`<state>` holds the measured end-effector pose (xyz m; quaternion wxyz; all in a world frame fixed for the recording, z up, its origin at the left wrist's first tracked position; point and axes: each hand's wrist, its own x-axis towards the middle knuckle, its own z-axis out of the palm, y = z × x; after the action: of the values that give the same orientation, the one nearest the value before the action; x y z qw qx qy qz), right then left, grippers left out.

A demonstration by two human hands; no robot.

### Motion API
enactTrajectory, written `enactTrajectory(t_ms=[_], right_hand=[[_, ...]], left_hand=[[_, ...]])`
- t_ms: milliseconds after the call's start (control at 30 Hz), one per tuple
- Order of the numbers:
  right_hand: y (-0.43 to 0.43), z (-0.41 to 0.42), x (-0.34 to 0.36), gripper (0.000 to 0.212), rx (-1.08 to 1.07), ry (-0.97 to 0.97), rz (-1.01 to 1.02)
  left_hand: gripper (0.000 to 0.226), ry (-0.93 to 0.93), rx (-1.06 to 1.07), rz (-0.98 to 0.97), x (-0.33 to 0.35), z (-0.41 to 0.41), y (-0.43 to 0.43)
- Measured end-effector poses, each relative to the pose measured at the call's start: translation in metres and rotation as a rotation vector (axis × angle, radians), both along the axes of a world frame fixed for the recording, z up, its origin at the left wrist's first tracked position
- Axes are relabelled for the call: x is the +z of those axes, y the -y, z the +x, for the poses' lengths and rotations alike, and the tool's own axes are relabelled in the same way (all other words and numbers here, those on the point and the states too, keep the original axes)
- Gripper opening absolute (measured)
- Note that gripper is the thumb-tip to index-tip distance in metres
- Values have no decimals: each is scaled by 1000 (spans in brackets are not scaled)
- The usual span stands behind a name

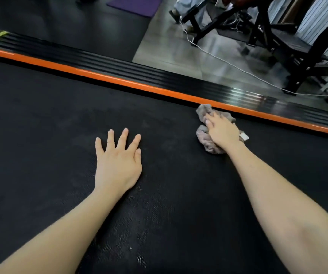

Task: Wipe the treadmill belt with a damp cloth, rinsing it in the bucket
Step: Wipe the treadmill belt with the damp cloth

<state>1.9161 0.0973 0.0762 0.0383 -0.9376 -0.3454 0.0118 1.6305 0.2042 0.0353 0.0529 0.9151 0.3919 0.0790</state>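
Observation:
The black treadmill belt [40, 119] fills most of the view, with damp shiny patches near the bottom centre. A crumpled grey cloth [203, 113] with a white tag lies on the belt close to the far side rail. My right hand [223, 133] presses down on the cloth, fingers curled over it. My left hand [117, 161] rests flat on the belt with fingers spread, holding nothing, about two hand-widths left of the cloth. No bucket is in view.
An orange stripe [119, 81] and a ribbed black side rail [139, 70] border the belt's far edge. Beyond lie a grey floor with a white cable [228, 63], a black bench frame [277, 36] and a purple mat [137, 4].

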Motion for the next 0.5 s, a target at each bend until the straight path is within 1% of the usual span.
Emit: enactTrajectory(t_ms=[67,167,233,300,367,400,433,467,500], right_hand=[[-3,-33,-2,43,60,19,-2],[18,-117,-4,41,342,13,45],[67,-181,-3,41,560,-5,69],[133,-237,-8,41,722,-52,54],[191,-254,-7,39,822,-69,-7],[212,-244,-4,39,835,-30,-45],[227,-227,-2,39,800,14,-85],[235,-208,2,39,707,14,-119],[237,-188,6,40,564,3,-135]], left_hand=[[53,-22,-2,-6,0,1,0],[52,-40,-14,-19,2,2,-2],[51,-23,-16,-24,4,0,-2],[49,-4,-26,-39,6,-2,-1],[50,14,-35,-68,10,-5,-2],[50,13,-42,-81,12,-6,-1],[50,-2,-50,-80,13,-7,0],[51,-25,-56,-68,15,-9,2],[52,-50,-59,-60,15,-12,5]])
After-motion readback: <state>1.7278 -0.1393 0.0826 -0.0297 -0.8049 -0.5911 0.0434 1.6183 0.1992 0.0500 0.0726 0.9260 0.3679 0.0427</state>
